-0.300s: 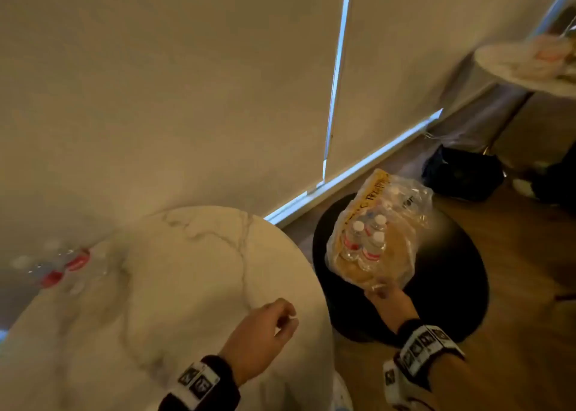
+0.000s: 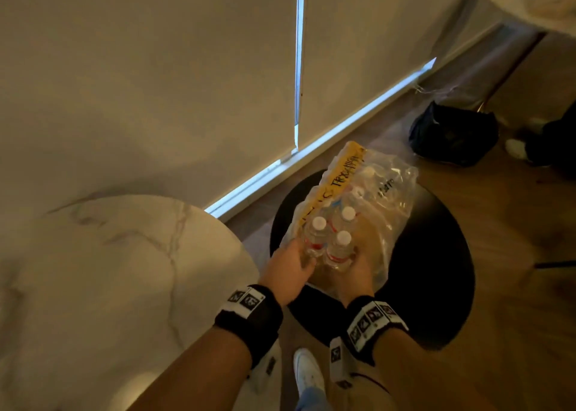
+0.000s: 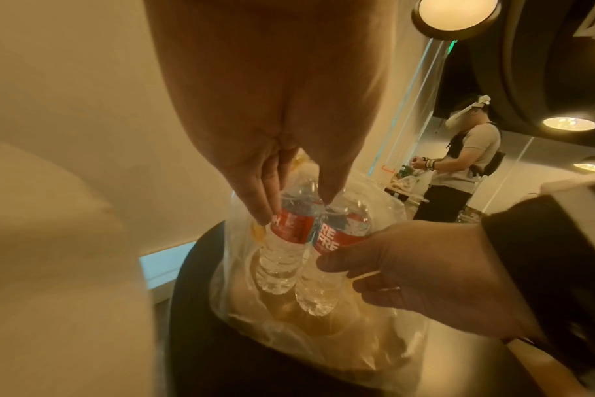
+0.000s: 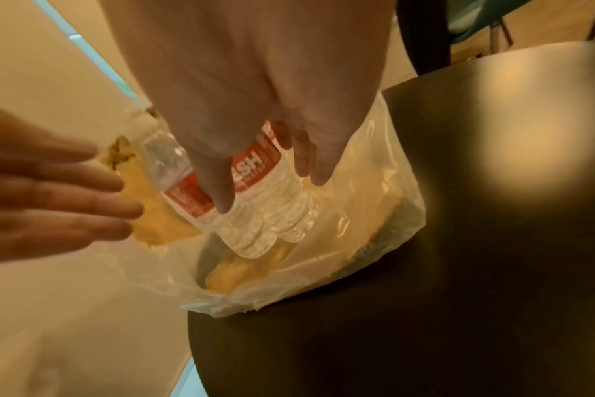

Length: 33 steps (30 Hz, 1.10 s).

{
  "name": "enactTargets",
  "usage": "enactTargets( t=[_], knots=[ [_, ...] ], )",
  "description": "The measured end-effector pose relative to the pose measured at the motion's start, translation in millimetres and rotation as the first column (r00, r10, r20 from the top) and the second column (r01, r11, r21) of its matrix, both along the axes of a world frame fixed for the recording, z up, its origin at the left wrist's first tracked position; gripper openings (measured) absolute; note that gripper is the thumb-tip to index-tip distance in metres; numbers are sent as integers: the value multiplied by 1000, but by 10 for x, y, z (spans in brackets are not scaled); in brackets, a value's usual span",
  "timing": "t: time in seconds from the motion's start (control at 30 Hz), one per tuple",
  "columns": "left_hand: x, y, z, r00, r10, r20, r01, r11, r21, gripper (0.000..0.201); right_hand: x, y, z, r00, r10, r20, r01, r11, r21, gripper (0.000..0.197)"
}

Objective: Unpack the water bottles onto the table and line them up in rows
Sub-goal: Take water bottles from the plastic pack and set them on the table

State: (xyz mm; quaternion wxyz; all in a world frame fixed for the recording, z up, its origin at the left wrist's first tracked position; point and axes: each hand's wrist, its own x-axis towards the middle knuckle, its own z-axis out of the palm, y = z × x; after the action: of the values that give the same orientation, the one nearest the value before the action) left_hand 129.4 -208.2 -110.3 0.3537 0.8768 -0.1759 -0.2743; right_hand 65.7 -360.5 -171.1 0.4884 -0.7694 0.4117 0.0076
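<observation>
A torn clear and yellow plastic pack (image 2: 383,192) of water bottles stands on a round black stool (image 2: 436,270). Three white-capped bottles show at its near end. My right hand (image 2: 358,267) grips the near right bottle (image 3: 340,233), thumb (image 4: 221,185) and fingers curled round its red label (image 4: 255,163). My left hand (image 2: 290,264) reaches down over the left bottle (image 3: 289,231). Its straight fingers (image 3: 262,198) lie on one side and its thumb on the other. In the right wrist view the left hand (image 4: 58,188) is blurred and its fingertips sit just off the bottle.
The round white marble table (image 2: 109,286) is on my left, its edge close to the stool. A black bag (image 2: 452,136) lies on the wooden floor by the wall. Another person (image 3: 466,161) stands at a far table. My white shoe (image 2: 307,373) is below.
My left hand has left the marble table and come across to the pack. My right hand has shifted from the wrap's near edge onto a bottle.
</observation>
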Motion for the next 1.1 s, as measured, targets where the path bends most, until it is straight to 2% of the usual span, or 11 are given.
enactTargets(
  t=[0.07, 0.13, 0.23, 0.33, 0.47, 0.53, 0.6, 0.73, 0.8, 0.97, 1.1],
  knots=[
    [192, -205, -267, 998, 47, 33, -47, 999, -1, 64, 108, -26, -19, 998, 13, -53, -12, 1000, 25, 82],
    [300, -344, -436, 992, 104, 68, -102, 994, -35, 86, 150, -47, -40, 993, 15, -114, -13, 1000, 23, 82],
    [401, -492, -493, 984, 140, 111, -135, 990, -45, 84, 164, -103, -39, 995, -8, -100, 9, 1000, 6, 63],
    [418, -527, -424, 987, 146, 65, -140, 986, -91, 78, 97, -85, -54, 999, 0, -53, 0, 1000, -5, 61],
    [257, -274, -157, 1000, 1, 30, 2, 997, -81, 89, -109, -2, 189, 997, 60, 42, -60, 998, 4, 57],
    [91, -14, 63, 999, -32, 21, 34, 997, -70, 81, -267, 67, 446, 986, 128, 104, -129, 992, 6, 50],
    [-140, 340, 303, 999, 6, 46, -2, 995, -103, 73, -444, 188, 741, 959, 247, 137, -238, 968, -80, 49],
    [-661, 1198, 727, 988, 134, 81, -118, 976, -183, 79, -738, 710, 1282, 838, 512, 189, -500, 859, -108, 40],
    [-877, 1683, 797, 970, 239, 52, -227, 959, -172, 77, -805, 1112, 1410, 774, 607, 182, -603, 793, -81, 45],
    [-1382, 2846, 823, 903, 429, 24, -420, 893, -163, 58, -812, 2294, 1282, 688, 697, 202, -713, 701, 10, 55],
    [-1604, 3565, 756, 812, 583, 21, -576, 806, -136, 56, -742, 3122, 1106, 645, 744, 174, -761, 646, 60, 59]
  ],
)
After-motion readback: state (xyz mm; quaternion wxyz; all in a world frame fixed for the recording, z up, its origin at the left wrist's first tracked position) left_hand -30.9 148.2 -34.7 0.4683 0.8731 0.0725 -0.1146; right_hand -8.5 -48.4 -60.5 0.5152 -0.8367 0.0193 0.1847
